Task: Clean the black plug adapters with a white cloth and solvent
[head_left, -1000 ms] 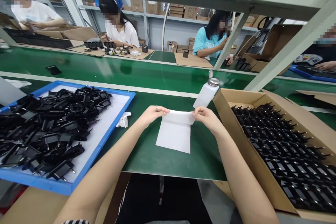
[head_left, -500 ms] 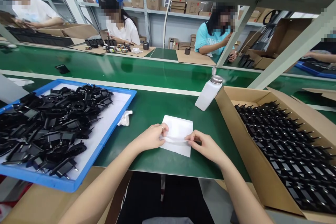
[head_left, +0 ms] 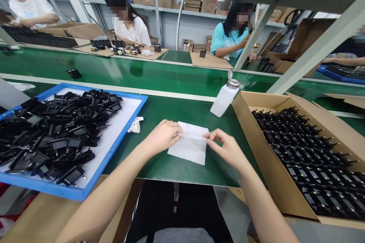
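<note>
A thin white sheet, paper or cloth, lies on the green bench in front of me. My left hand pinches a raised fold of it at the left. At the fold's other end, the fingertips of my right hand are closed on it too. The fold stretches between the two hands while the lower part of the sheet rests flat. Beyond my right hand stands a white pump bottle with its metal lid flipped up. A crumpled white wipe lies to the left of my left hand.
On the left a blue-rimmed tray holds a heap of black plug adapters. A cardboard box on the right contains rows of similar adapters. Behind a green conveyor belt, several people work at the opposite side. A slanted metal post rises at right.
Both hands have moved slightly away from me, lifting the fold toward the sheet's far edge. The view has shifted a little; tray, bottle and box stay in place.
</note>
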Tool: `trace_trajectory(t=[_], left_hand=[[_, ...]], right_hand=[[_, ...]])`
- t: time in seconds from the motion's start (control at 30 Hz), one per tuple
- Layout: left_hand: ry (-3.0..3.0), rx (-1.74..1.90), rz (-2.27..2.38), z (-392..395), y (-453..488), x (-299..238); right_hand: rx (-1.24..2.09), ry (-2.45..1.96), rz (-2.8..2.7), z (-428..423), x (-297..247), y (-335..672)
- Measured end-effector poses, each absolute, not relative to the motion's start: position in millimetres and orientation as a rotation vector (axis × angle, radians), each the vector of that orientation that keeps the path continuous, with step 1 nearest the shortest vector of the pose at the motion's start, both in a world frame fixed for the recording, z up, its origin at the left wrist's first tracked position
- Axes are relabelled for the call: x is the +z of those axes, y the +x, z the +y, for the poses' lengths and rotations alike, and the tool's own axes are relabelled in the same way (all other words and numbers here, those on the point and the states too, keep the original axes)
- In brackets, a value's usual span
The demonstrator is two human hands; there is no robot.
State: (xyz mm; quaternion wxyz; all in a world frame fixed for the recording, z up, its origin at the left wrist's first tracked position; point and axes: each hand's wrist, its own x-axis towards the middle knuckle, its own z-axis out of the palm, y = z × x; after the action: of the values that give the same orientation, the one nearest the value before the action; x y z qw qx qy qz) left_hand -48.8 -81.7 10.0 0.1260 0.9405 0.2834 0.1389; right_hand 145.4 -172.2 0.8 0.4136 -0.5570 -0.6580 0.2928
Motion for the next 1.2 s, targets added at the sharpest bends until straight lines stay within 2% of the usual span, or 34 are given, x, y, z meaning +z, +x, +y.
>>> trace_trajectory(t=[0.27, 0.53, 0.67, 0.77, 0.97, 1.2], left_hand=[[2.739, 0.314, 0.86, -107, -67, -29], [2.735, 0.289, 0.85, -115, -82, -22], [2.698, 0.324, 0.894, -111, -71, -11], [2.689, 0.278, 0.991, -101, -48, -16], [2.721, -0.002, 0.929, -93, -25, -39], [2.675, -0.002, 1.113, -91, -34, -37]], right_hand=[[0.628, -1.519, -1.934, -198, -32, 132], [0.541, -1.467, -2.062, -200, -24, 134], [0.308, -1.756, -1.885, -184, -22, 139], [0.193, -2.028, -1.956, -171, -27, 126], [0.233, -2.198, -2.234, -164, -39, 108], [0.313, -2.393, -2.014, -160, -34, 140]])
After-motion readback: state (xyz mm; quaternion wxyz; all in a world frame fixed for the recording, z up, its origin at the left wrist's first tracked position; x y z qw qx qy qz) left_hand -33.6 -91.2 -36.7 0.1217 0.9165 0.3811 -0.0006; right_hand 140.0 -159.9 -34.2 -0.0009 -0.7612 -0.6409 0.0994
